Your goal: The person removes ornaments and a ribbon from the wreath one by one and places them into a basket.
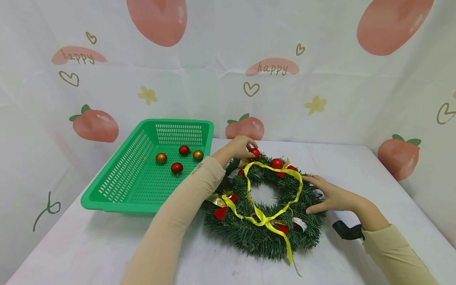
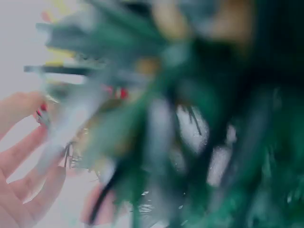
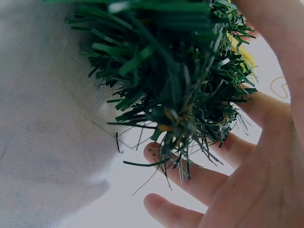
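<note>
Reaches well forward with the left hand [image 1: 239, 147], over the far-left edge of the wreath [image 1: 260, 243], bent down at the wrist; comes in from the lower right with the right hand [image 1: 335, 196], turned inward along the wreath's right side; has the wreath between both hands, flat on the table [image 1: 342, 158], to the right of the basket [image 1: 121, 206]; hides part of the basket's right side behind the left sleeve [image 1: 185, 206]; covers part of the red ball [image 1: 255, 154] with the left fingers; blurs nearly all of the wreath in the left wrist view; cuts off part of the right hand at the edge of the right wrist view; bends the left fingers and thumb narrowly about the red ball, at the wreath's far side; cannot tell whether pinching or merely touching; spreads the right fingers wide, thumb apart, touching the wreath's edge without gripping.
</note>
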Tool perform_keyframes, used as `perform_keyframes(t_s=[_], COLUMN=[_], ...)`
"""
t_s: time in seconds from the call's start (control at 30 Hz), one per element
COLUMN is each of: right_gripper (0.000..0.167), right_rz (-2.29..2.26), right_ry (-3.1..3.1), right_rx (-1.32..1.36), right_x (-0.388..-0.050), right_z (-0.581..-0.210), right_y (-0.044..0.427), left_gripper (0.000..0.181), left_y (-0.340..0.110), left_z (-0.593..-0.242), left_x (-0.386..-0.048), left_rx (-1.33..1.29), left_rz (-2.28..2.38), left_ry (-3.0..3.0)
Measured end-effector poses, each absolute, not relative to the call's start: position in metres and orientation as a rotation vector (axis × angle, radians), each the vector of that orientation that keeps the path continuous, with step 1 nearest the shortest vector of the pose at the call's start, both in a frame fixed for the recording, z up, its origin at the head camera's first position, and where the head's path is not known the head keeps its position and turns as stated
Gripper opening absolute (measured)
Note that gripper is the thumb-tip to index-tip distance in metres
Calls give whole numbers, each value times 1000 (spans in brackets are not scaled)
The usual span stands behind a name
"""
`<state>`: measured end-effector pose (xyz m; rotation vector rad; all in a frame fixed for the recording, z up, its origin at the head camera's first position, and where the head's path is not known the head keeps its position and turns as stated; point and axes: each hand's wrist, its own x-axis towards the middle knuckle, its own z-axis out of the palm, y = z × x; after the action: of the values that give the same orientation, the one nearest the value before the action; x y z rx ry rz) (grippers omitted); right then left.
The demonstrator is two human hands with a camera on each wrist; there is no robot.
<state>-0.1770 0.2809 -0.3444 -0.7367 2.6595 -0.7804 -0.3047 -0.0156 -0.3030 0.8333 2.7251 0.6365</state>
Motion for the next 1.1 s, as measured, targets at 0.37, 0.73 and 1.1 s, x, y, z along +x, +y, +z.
perform_keyframes(t_s=[0.37, 0.73, 1.1], right_gripper=[97, 97, 97], right_rz=[-789, -797, -793], right_ry=[2651, 2646, 2649], right_rx=[-734, -735, -725], right_x=[-177, -177, -177], right_z=[-344, -346, -344], right_y=[281, 281, 280], left_gripper=[37, 37, 37], left_y=[-26, -48, -69], left_z=[-282, -267, -257], left_x=[-293, -273, -249], left_rx=[882, 963, 1021], left_rz=[731, 838, 883], left_ry=[2756, 2737, 2763])
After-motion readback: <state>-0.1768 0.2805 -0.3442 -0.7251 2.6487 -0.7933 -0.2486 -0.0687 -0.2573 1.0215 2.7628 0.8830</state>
